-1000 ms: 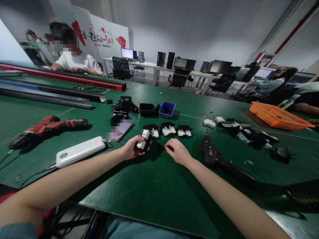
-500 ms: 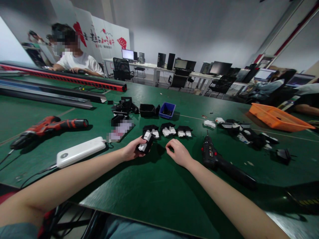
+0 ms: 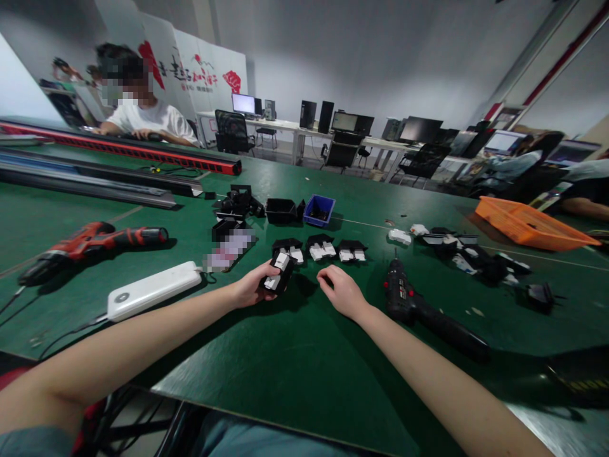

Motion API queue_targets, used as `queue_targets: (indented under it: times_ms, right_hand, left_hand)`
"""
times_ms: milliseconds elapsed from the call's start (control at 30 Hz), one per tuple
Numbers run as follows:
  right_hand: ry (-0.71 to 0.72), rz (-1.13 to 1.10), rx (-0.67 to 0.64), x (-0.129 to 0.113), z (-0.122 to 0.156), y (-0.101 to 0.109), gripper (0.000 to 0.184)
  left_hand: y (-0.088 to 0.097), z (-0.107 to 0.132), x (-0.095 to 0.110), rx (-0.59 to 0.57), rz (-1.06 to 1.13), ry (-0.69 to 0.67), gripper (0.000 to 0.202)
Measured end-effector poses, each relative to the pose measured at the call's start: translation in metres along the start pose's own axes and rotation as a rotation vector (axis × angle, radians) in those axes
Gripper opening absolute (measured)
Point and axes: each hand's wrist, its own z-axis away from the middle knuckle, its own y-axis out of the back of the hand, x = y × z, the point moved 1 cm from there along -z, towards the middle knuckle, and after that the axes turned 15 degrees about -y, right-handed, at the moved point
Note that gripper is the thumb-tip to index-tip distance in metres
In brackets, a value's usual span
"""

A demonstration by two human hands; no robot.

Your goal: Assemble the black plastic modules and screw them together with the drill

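Observation:
My left hand is closed round a small black part with white inserts, held just above the green table. My right hand rests a little to its right, fingers curled in a pinch; whatever is in them is too small to make out. Just beyond both hands lie three similar black-and-white parts in a row. A black electric screwdriver lies to the right of my right hand.
A white power bank and a red drill lie at left. A phone, a black bin and a blue bin sit behind. Loose parts and an orange tray are at right. A person sits far left.
My left hand has tipped and shifted the black part slightly toward the row of parts. My right hand has edged a little away from me.

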Motion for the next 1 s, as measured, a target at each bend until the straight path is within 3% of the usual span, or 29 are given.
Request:
queue_targets:
  times_ms: [400, 1000]
  right_hand:
    - [0.040, -0.058, -0.073, 0.0013, 0.0009, 0.0006, 0.015]
    - [0.029, 0.031, -0.109, 0.0032, 0.0007, -0.0001, 0.011]
  left_hand:
    - [-0.0015, 0.0016, 0.0011, -0.005, -0.008, -0.002, 0.040]
    - [-0.0085, 0.0037, 0.0028, -0.021, -0.101, -0.036, 0.045]
